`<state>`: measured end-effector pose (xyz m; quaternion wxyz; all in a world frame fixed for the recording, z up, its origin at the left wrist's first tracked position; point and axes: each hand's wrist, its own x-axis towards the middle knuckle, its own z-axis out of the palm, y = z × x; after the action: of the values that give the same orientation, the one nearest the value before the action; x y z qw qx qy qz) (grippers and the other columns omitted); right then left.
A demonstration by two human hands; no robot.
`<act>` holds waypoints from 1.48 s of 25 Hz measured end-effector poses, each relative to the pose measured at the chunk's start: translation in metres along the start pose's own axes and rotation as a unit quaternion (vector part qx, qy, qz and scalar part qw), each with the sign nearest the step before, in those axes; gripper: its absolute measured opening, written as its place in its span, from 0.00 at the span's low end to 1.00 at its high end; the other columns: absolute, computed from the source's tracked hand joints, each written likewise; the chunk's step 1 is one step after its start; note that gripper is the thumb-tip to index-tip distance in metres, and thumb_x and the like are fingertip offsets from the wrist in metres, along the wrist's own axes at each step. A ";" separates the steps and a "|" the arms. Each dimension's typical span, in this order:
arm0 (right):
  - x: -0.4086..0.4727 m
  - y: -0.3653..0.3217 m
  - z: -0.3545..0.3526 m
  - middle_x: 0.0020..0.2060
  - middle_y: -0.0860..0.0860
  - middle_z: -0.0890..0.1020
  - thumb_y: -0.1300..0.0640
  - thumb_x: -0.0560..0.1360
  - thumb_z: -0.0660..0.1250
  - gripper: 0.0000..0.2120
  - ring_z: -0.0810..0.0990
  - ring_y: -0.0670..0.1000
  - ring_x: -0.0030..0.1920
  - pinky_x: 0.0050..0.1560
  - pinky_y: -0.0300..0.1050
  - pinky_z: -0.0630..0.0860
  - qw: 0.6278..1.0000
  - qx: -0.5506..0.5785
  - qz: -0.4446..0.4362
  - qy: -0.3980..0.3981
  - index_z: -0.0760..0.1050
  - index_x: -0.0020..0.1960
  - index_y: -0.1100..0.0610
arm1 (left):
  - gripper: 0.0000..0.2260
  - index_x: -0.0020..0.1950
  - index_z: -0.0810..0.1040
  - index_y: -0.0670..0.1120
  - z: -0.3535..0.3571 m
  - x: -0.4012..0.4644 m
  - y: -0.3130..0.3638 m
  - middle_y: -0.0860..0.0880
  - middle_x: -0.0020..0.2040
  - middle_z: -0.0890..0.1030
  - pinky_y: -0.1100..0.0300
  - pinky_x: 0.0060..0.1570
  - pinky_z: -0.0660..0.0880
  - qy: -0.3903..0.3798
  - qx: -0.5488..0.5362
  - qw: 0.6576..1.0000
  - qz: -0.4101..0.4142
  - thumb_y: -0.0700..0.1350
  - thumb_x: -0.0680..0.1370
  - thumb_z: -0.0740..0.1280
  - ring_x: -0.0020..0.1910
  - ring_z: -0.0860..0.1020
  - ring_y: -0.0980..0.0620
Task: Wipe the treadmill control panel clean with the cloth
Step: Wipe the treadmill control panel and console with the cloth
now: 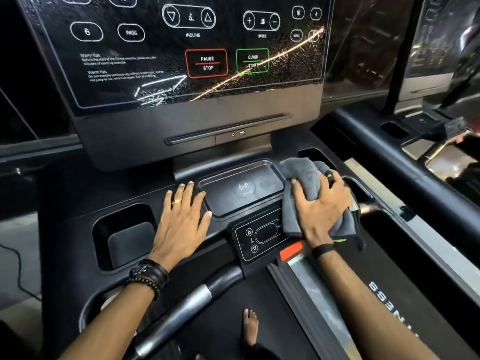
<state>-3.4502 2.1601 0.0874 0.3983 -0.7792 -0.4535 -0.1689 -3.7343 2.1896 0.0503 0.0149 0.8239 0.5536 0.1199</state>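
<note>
From your head camera you see one treadmill control panel, tilted up at the top of the view, with one red PAUSE/STOP button and one green QUICK START button side by side on its lower half. Fine specks and streaks show across the glass, thickest toward its right edge.

Below the panel sits one shallow charging tray marked with a wireless symbol; take this tray as your landmark. There is one grey cloth, bunched up just to the right of the tray and overlapping the tray's right rim. Your right hand lies on top of the cloth, its fingers spread and curled over the folds, grasping it; the cloth spills out beyond the fingertips toward the panel and hangs below the palm on the near side. A dark band circles that wrist.

Your left hand rests flat just to the left of the tray, fingers straight and released, grasping nothing, the thumb touching the tray's left edge. It wears one ring and several dark bracelets at the wrist.

Left of that hand is one deep cup holder. In front of the tray is one small incline keypad, with one red tab just beside it. One bare foot stands on the belt below.
</note>
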 end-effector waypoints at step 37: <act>0.018 -0.002 0.011 0.60 0.55 0.78 0.32 0.72 0.66 0.26 0.76 0.61 0.51 0.53 0.55 0.69 0.999 -0.023 0.003 -0.022 0.80 0.56 0.52 | 0.29 0.75 0.69 0.45 0.004 -0.003 -0.001 0.40 0.78 0.64 0.39 0.77 0.56 0.006 -0.018 1.000 -0.005 0.59 0.81 0.47 0.78 0.62 0.39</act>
<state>-3.4438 2.1794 0.0929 0.3703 -0.7931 -0.4559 -0.1611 -3.7354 2.1878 0.0458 0.0275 0.8201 0.5555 0.1345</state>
